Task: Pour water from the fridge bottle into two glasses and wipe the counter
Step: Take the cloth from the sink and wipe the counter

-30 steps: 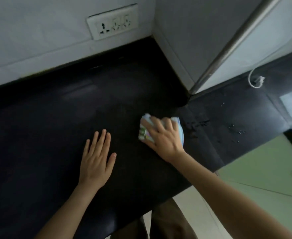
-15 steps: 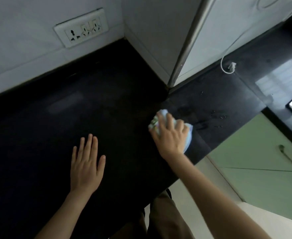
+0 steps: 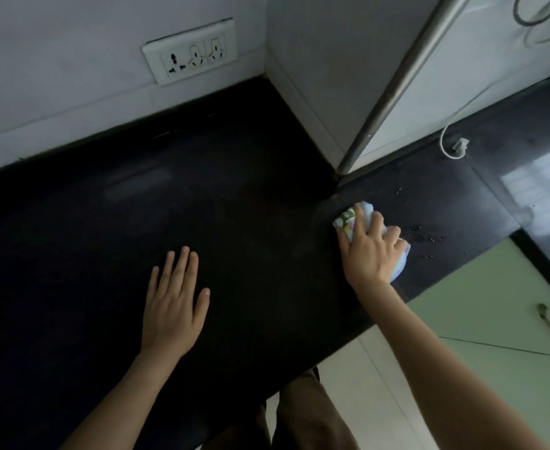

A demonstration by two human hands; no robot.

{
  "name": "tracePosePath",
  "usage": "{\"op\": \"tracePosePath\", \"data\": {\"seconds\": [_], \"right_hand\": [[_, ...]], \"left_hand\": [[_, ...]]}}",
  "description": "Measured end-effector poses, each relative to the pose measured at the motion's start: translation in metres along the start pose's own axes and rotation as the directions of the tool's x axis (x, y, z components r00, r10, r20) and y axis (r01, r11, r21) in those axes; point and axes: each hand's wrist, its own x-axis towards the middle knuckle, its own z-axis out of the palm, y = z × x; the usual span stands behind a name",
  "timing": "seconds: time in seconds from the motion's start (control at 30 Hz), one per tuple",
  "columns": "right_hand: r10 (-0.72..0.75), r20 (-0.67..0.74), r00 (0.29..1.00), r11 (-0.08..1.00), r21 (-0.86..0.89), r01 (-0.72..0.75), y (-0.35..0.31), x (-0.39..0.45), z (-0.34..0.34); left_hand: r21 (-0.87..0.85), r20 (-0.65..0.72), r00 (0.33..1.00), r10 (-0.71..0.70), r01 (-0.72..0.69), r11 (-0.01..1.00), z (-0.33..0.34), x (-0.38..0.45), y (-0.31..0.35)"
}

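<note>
My right hand [image 3: 369,251] presses a bunched light-blue patterned cloth [image 3: 348,219] onto the black counter [image 3: 250,254], with its fingers curled over the cloth. The cloth sits just in front of the wall corner, near the counter's front edge. Small water drops [image 3: 428,237] lie on the counter to the right of the cloth. My left hand [image 3: 174,306] rests flat on the counter with fingers straight, well to the left of the cloth. No bottle or glasses are in view.
A metal pipe [image 3: 393,89] runs down the protruding wall corner to the counter. A wall socket [image 3: 190,51] sits at the back. A white cable with a plug [image 3: 457,147] lies at the right. Green cabinet doors [image 3: 494,319] stand below the counter's right part.
My right hand has slid the cloth to the right across the counter, toward the water drops. My left hand has stayed flat on the counter.
</note>
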Motion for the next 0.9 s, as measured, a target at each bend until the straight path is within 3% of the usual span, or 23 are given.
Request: {"op": "tracePosePath", "data": {"seconds": [0.1,0.2,0.23,0.33,0.37,0.4,0.5,0.57,0.6,0.67,0.77,0.83,0.9], "right_hand": [[-0.172,0.026,0.985,0.983,0.064,0.17,-0.051,-0.043,0.001],[-0.361,-0.049,0.931,0.929,0.07,0.364,-0.075,-0.079,0.004],[-0.441,-0.086,0.893,0.893,0.061,0.447,-0.072,-0.081,0.004],[-0.72,-0.132,0.681,0.688,-0.016,0.725,-0.04,-0.057,0.009],[-0.733,-0.151,0.664,0.674,-0.026,0.738,-0.029,-0.043,0.01],[-0.699,-0.167,0.696,0.709,-0.032,0.704,-0.022,-0.027,0.01],[-0.466,-0.107,0.878,0.885,-0.057,0.463,-0.027,0.004,0.005],[-0.386,-0.087,0.918,0.922,-0.031,0.385,-0.046,-0.003,0.004],[-0.42,-0.102,0.902,0.906,0.007,0.422,-0.058,-0.016,0.005],[-0.624,-0.169,0.763,0.77,0.036,0.638,-0.077,-0.059,0.009],[-0.921,-0.139,0.363,0.373,-0.049,0.927,-0.079,-0.1,0.009],[-0.984,-0.132,0.121,0.135,-0.103,0.986,-0.074,-0.079,0.008],[-0.99,-0.138,-0.018,0.005,-0.165,0.986,-0.078,-0.043,0.012]], "left_hand": [[0.006,0.001,1.0,0.0,0.0,1.0,-0.001,0.0,-0.001],[0.008,0.006,1.0,0.009,-0.009,1.0,-0.002,0.0,-0.002],[0.01,0.007,1.0,0.011,-0.011,1.0,-0.002,0.0,-0.002],[-0.002,0.019,1.0,0.003,-0.003,1.0,-0.002,0.0,-0.003],[-0.012,0.019,1.0,0.001,-0.001,1.0,-0.002,0.0,-0.003],[-0.02,0.017,1.0,0.003,-0.002,1.0,-0.001,0.0,-0.002],[-0.055,-0.006,1.0,-0.001,0.001,0.998,0.0,0.0,-0.002],[-0.07,-0.024,1.0,-0.011,0.01,0.997,-0.001,0.0,-0.002],[-0.071,-0.028,0.999,-0.021,0.019,0.997,-0.002,-0.001,-0.002],[-0.088,-0.038,0.998,-0.047,0.044,0.995,-0.002,-0.002,-0.002],[-0.128,-0.043,0.997,-0.058,0.052,0.99,-0.001,-0.004,-0.003],[-0.118,-0.041,0.998,-0.04,0.035,0.992,0.0,-0.009,-0.01],[-0.102,-0.038,0.998,-0.048,0.044,0.994,-0.002,-0.019,-0.02]]}}
